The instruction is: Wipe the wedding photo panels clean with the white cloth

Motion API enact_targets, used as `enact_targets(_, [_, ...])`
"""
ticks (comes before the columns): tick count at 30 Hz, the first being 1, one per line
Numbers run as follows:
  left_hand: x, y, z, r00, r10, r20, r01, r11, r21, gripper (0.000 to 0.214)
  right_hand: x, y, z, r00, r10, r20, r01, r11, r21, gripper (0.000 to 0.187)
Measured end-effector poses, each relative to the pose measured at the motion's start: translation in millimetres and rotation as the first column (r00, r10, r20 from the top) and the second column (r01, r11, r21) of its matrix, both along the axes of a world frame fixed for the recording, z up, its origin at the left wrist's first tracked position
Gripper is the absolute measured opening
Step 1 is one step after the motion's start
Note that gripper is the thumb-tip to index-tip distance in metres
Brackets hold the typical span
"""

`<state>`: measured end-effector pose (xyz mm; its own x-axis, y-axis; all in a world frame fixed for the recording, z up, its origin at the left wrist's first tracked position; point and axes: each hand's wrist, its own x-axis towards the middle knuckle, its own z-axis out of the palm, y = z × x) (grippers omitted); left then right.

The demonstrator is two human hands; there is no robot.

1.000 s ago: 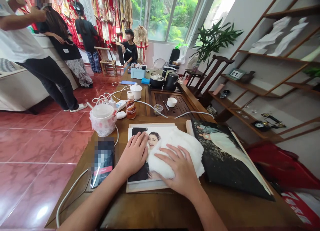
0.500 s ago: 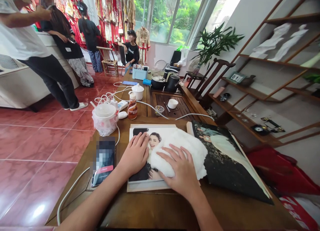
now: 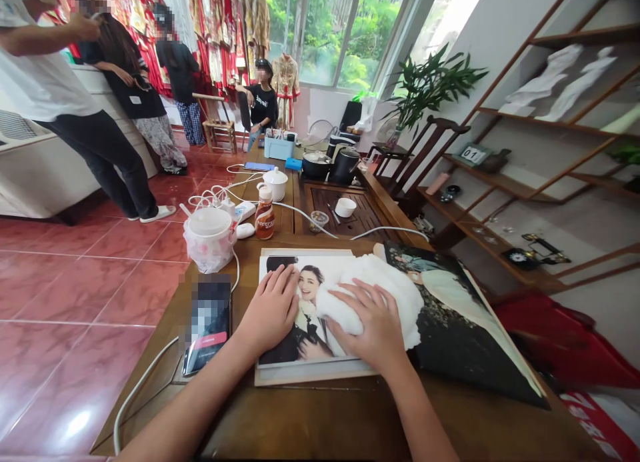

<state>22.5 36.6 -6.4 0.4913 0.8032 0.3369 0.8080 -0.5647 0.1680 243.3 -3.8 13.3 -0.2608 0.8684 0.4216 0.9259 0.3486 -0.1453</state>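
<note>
Head view: a white fluffy cloth [image 3: 370,295] lies on a shiny photo board [image 3: 300,279].
The open left hand [image 3: 270,309] rests flat on the bare part; the open right hand [image 3: 373,325] presses the cloth. A dark photo board [image 3: 470,342] lies close by; a brown wooden table [image 3: 320,422] has room below.

Polished red floor tiles [image 3: 65,282] reflect daylight from a tall window [image 3: 340,35], with green trees beyond the glass. Red embroidered gowns [image 3: 225,29] hang to its left. Wooden shelves [image 3: 530,162] line the white wall [image 3: 595,309], and a dark wooden armchair [image 3: 425,149] stands just below a leafy potted plant [image 3: 435,75].
</note>
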Motion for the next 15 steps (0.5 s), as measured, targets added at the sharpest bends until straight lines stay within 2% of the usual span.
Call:
enact_targets(4, [0, -1, -0.4, 1.0, 0.002, -0.007, -0.002, 1.0, -0.005, 0.046, 0, 2, -0.9, 1.0, -0.017, 0.009, 0.017, 0.999, 0.029, 0.04])
enact_targets(12, [2, -1, -2.8, 1.0, 0.011, -0.017, -0.011, 1.0, -0.008, 0.046, -18, -28, 1.9, 0.975, 0.201, 0.092, -0.193, 0.977, -0.085, 0.05])
enact_targets(15, [2, -1, -2.7, 1.0, 0.011, -0.013, -0.011, 1.0, -0.003, 0.046, -15, -31, 1.2, 0.954, 0.275, 0.117, -0.264, 0.959, -0.1, 0.056])
